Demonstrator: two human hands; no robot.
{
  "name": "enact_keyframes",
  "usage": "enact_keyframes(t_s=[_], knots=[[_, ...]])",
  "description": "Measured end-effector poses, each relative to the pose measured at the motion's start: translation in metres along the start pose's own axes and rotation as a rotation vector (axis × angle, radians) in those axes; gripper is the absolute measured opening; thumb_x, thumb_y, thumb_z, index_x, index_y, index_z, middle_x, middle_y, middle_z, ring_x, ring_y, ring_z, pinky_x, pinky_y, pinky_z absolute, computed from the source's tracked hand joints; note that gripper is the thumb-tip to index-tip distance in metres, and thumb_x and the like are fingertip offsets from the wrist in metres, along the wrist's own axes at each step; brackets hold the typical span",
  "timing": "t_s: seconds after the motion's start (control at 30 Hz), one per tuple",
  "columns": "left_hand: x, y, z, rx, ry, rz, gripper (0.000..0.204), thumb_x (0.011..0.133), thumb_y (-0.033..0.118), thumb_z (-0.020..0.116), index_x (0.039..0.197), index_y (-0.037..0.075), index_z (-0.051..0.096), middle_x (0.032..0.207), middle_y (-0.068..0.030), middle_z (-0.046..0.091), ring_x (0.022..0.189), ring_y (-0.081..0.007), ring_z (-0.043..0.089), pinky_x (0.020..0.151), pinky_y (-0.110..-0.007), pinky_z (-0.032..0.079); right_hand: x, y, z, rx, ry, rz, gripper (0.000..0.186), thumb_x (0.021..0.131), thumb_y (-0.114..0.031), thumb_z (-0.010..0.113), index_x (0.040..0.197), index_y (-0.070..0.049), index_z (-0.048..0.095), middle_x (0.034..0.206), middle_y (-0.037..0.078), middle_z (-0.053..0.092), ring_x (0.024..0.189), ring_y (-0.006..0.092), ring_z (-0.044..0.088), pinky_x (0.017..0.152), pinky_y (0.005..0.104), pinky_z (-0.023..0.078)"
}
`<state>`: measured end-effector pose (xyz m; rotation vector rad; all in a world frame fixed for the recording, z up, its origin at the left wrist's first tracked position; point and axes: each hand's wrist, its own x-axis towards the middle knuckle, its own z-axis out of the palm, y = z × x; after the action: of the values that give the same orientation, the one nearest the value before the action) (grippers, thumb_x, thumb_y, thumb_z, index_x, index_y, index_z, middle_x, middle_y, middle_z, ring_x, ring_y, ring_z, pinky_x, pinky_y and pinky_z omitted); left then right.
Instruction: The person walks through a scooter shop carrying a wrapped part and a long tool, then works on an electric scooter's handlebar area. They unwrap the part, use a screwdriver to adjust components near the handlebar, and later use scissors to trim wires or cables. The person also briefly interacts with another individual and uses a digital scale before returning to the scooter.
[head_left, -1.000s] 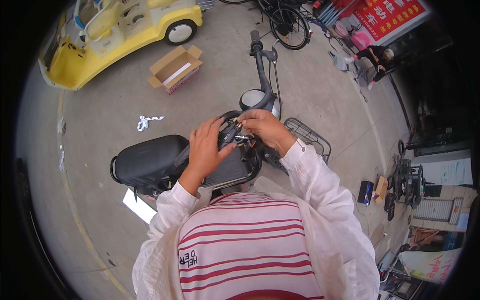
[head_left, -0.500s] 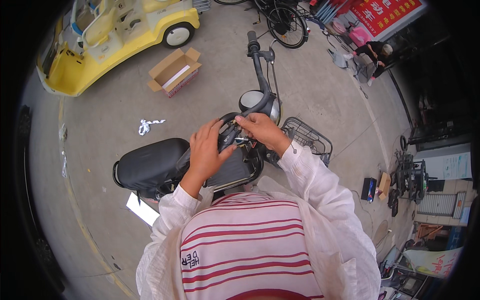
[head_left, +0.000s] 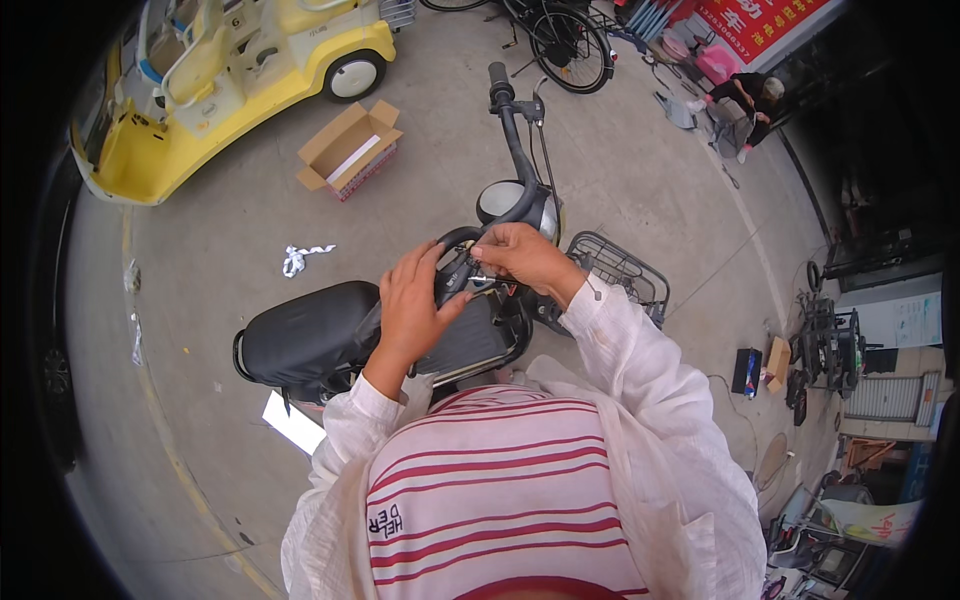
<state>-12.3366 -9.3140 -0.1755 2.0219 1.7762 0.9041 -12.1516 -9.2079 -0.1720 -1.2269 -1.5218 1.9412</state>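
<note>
A black electric scooter (head_left: 300,330) stands below me, with a round silver-and-black lamp housing (head_left: 500,203) and a curved handlebar. My left hand (head_left: 412,305) grips a black lever housing (head_left: 452,280) on the near end of the bar, fingers over its top. My right hand (head_left: 525,262) is closed in a pinch at small metal fittings on that housing, beside a thin cable; exactly what sits between the fingertips is hard to make out. The far handlebar grip (head_left: 499,80) points away from me. A wire basket (head_left: 625,275) is right of my right hand.
A yellow cart (head_left: 190,130) stands at upper left, near an open cardboard box (head_left: 350,150) and crumpled white paper (head_left: 298,258). A bicycle (head_left: 560,50) is at the top. A seated person (head_left: 740,105) is at upper right. Machinery and small boxes (head_left: 775,365) line the right side.
The view has shifted slightly, so surroundings appear a little moved. My hands stay on the same housing, with only slight movement of the right fingers at the fittings.
</note>
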Motion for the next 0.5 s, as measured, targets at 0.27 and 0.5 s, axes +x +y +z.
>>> enact_keyframes(t_s=[0.27, 0.5], knots=[[0.001, 0.001, 0.0, 0.003, -0.001, -0.003, 0.07, 0.073, 0.029, 0.075, 0.132, 0.006, 0.046, 0.136, -0.0146, 0.049, 0.125, -0.0339, 0.045, 0.103, -0.044, 0.031, -0.001, -0.009, 0.004, -0.28, 0.11, 0.106, 0.022, 0.09, -0.016, 0.063, 0.1, 0.003, 0.062, 0.087, 0.007, 0.064, 0.073, 0.0117, 0.059, 0.061, 0.0248, 0.046], [0.002, 0.001, 0.001, 0.007, 0.001, 0.008, 0.069, 0.074, 0.029, 0.074, 0.132, 0.006, 0.046, 0.135, -0.0149, 0.049, 0.124, -0.034, 0.045, 0.103, -0.043, 0.031, 0.003, 0.012, 0.001, 0.162, 0.012, -0.188, 0.027, 0.088, -0.025, 0.068, 0.087, 0.002, 0.063, 0.067, 0.002, 0.059, 0.058, 0.009, 0.05, 0.052, 0.024, 0.041]])
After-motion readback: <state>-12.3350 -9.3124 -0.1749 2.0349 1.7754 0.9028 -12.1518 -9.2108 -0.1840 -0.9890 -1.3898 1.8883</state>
